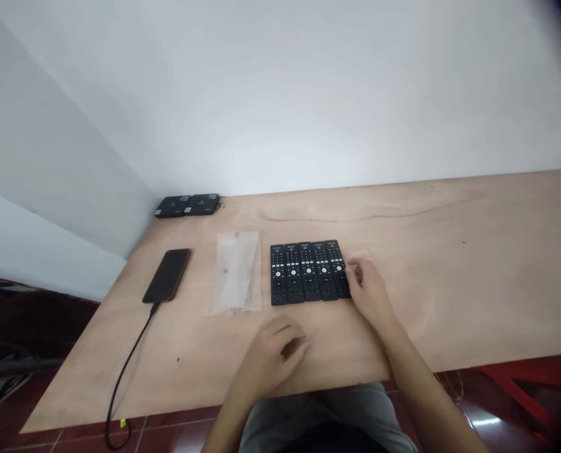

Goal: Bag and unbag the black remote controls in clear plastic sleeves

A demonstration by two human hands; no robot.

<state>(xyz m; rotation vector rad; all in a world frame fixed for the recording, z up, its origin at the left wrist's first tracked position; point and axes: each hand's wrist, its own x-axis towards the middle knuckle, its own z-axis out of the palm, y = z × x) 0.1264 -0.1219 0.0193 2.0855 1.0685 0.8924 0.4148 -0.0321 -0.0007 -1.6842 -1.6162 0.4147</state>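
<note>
Well, the right hand is half curled, fingertips touching the rightmost of five remotes lying side by side on the tabletop; whether it grips, I can't tell. The left hand, loosely curled, holds nothing. A plastic sleeve lies just left of the remotes, then a phone.

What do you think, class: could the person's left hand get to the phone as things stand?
Probably yes. The left hand rests empty above the wooden table, and the phone lies flat within a short sideways reach. The flat plastic bag lies beside that path and hardly blocks it.
</note>
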